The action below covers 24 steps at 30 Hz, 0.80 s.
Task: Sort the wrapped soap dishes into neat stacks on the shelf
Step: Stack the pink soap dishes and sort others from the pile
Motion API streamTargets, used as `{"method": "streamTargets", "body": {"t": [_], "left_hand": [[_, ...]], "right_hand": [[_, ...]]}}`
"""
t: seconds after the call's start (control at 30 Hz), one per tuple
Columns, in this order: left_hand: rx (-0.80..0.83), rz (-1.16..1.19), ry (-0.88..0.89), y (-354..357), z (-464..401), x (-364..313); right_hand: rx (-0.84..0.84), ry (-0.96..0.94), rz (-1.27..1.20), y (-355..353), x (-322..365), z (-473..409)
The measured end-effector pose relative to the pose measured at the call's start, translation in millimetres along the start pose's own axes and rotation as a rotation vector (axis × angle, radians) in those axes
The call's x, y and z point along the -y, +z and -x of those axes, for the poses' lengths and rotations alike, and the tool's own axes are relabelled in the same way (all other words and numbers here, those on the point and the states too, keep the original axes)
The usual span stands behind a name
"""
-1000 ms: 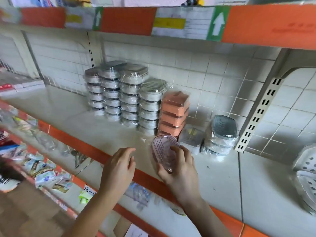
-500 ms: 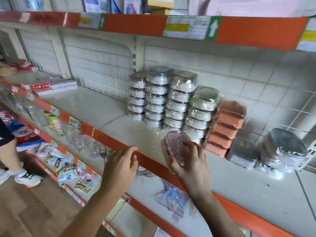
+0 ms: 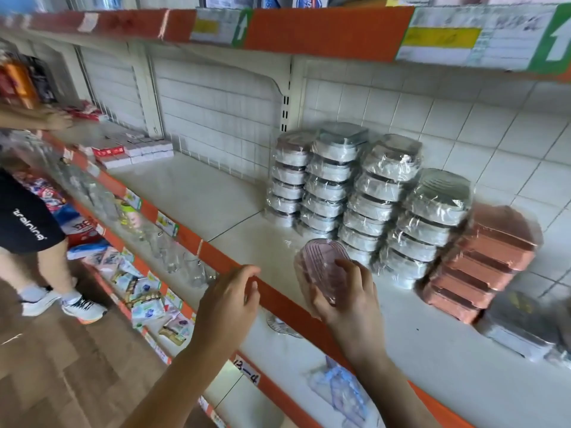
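Observation:
My right hand grips a pink oval wrapped soap dish, tilted on edge just above the front of the white shelf. My left hand hovers beside it over the shelf's orange front lip, fingers loosely curled and holding nothing. Behind the dish stand several stacks of grey wrapped soap dishes. A stack of orange-brown wrapped dishes stands to their right. More grey wrapped dishes lie at the far right, blurred.
Red and white boxes lie at the shelf's far left. A lower shelf holds clear glasses and packets. Another person stands at the left, reaching to the shelf. An upper shelf edge hangs overhead.
The view has swung left, so the stacks now sit further right. My right hand has kept hold of the pink dish and lifted it slightly; my left hand stays beside it.

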<state>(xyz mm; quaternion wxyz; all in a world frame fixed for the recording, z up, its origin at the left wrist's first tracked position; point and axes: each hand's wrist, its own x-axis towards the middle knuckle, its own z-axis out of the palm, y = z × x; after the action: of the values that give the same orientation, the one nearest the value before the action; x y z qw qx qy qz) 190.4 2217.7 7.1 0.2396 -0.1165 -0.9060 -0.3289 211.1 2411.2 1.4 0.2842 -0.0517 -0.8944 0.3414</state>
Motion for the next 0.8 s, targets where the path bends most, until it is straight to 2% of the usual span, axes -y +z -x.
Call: {"method": "streamTargets", "body": {"t": [0.4,0.8], "left_hand": [[-0.002,-0.052,0.051,40.7,-76.7,25.6],[0.088,-0.013,0.150,64.7,-133.0,80.4]], "right_hand": [[0.063,-0.031,-0.061,46.6,-7.3,-59.2],[-0.003,0.043,-0.035,94.6,4.4,-79.9]]}}
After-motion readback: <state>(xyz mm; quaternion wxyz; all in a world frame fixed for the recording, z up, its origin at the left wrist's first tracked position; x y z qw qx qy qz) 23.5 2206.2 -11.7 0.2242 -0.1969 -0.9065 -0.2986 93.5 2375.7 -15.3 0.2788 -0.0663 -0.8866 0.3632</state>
